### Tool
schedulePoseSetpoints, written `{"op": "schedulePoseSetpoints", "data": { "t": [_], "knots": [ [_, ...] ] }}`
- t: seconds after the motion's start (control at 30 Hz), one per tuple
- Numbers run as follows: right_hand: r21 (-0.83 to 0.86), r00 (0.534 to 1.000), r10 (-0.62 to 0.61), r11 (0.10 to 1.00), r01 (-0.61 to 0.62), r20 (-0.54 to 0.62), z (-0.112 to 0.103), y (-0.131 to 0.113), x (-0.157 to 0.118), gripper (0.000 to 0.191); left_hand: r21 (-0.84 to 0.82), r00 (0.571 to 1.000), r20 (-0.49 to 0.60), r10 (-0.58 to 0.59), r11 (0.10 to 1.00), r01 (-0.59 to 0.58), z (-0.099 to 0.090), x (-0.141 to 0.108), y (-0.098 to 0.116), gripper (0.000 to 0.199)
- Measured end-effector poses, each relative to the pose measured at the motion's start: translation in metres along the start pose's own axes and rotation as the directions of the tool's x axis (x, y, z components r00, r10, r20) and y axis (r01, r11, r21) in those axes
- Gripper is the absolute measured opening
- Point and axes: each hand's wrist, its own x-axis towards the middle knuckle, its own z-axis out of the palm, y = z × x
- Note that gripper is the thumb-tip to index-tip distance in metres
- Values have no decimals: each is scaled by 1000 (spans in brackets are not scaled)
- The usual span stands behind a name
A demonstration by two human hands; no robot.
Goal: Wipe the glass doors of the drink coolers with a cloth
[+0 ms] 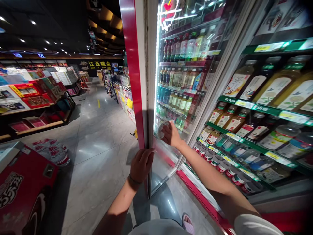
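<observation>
A glass fridge door (pixel 162 169) with a red and white outer frame stands swung open in front of me. My left hand (pixel 141 165) is closed around the edge of that frame, a dark band on its wrist. Against the glass, my right hand (pixel 172 134) presses a crumpled greyish-white cloth (pixel 161 130), fingers bent over it. Only part of the cloth shows. Rows of bottled drinks (pixel 181 78) appear in the glass beyond the hand; whether seen through it or reflected, I cannot tell.
Right of the door, open fridge shelves (pixel 253 106) hold several bottles of tea and juice. A red chest cooler (pixel 29 192) stands at lower left, beside shrink-wrapped water bottles (pixel 55 153). Boxed goods fill a display shelf (pixel 36 125). Grey tiled floor (pixel 97 169) runs down the aisle.
</observation>
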Motion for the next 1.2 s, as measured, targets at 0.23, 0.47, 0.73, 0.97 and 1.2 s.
{"op": "schedulePoseSetpoints", "data": {
  "t": [0.23,0.47,0.73,0.97,1.2],
  "knots": [
    [9,984,176,984,-177,16,25,-36,-30,37,12,999,35,18,1000,-19,-2,-2,-7,17],
    [-58,931,363,929,-365,-44,41,-63,-46,39,53,993,42,108,992,-110,-1,-1,-12,18],
    [-65,848,520,847,-527,-98,51,-78,-54,45,46,991,83,103,993,-108,2,-9,-16,22],
    [-14,865,500,865,-501,-25,57,-80,-68,50,41,990,92,111,992,-115,6,-13,-20,24],
    [-26,833,553,833,-553,-15,68,-88,-71,48,55,987,95,128,990,-134,8,-17,-25,27]
  ]
}}
